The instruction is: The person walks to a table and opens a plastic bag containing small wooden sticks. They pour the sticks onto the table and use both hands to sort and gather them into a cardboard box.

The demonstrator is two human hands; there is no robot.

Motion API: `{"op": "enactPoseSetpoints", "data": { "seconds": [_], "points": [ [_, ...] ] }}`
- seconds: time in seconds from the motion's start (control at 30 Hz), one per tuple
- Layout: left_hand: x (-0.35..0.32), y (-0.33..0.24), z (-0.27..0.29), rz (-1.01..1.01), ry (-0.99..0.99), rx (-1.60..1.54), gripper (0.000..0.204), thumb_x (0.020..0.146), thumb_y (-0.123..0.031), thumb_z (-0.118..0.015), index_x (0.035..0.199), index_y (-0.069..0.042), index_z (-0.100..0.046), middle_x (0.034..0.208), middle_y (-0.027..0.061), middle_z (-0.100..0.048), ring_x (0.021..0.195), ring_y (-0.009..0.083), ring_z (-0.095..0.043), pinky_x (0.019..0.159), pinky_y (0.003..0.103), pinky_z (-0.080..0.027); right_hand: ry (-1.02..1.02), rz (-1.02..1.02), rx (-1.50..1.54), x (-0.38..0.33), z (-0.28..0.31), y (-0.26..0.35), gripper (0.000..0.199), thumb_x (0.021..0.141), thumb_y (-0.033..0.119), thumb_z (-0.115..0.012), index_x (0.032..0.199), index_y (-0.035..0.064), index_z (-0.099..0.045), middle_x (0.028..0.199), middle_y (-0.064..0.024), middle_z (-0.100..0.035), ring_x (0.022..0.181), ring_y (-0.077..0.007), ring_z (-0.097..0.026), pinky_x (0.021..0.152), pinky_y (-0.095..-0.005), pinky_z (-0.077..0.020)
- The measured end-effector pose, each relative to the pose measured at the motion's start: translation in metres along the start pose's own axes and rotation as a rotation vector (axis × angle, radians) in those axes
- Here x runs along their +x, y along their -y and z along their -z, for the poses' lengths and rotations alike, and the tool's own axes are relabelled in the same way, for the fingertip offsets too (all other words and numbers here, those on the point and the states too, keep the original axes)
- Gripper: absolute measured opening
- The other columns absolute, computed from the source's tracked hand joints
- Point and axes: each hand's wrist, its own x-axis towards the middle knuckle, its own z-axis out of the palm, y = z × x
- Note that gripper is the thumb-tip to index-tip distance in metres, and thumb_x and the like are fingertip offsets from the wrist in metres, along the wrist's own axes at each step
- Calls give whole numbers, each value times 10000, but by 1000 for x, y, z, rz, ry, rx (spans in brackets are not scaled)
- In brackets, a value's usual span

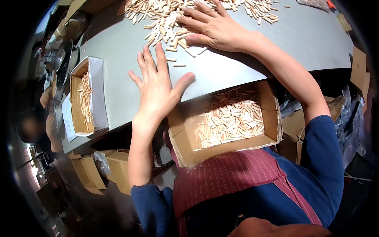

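Head view: wooden dowels (173, 17) under right hand (211, 25).

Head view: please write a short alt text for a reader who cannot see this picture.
A person's right hand rests on a heap of small light wooden dowel pins on a grey table, and the left hand lies flat, open, near the table's edge. An open cardboard box holding more pins sits below the edge, against a striped red apron.

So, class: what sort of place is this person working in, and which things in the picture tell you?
Probably a small workshop or packing room. A heap of wooden pegs covers a grey table, a cardboard box at the table edge is partly filled with them, and a second box of pegs sits on the table.
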Motion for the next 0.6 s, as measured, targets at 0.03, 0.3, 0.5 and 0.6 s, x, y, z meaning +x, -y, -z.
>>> {"op": "enactPoseSetpoints", "data": {
  "seconds": [0.03,0.3,0.5,0.6],
  "points": [
    [8,-4,-4,15,26,33,1187,896,-749,-629,1671,-28,-92,1690,372,-66,1571,557,-56,1140,813,-7,24,110,-141,0,3,-7,757,1049,575,-458,1599,61,-384,1640,-281,-351,1552,-508,-215,1255,-636,-169],
    [77,-14,-20,-30,-23,69,1306,788,-863,-632,1672,-32,-149,1723,280,-119,1608,449,-59,1177,786,-12,-174,111,-126,-8,-25,-15,738,1077,639,-346,1636,159,-352,1691,-116,-339,1588,-337,-243,1275,-616,-109],
    [74,-2,-21,-159,-61,85,1202,875,-780,-613,1630,62,-204,1700,284,-212,1609,404,-132,1232,698,-47,-116,135,-83,-10,-15,-9,746,1075,629,-380,1653,162,-328,1710,-119,-300,1603,-320,-204,1294,-565,-103],
    [61,-2,-16,-139,-37,88,1091,964,-683,-566,1621,97,-178,1696,301,-208,1610,406,-132,1254,650,-34,-61,49,-166,-12,-8,-11,822,1051,684,-371,1643,115,-325,1704,-161,-292,1602,-337,-202,1278,-608,-112]
  ]
}}
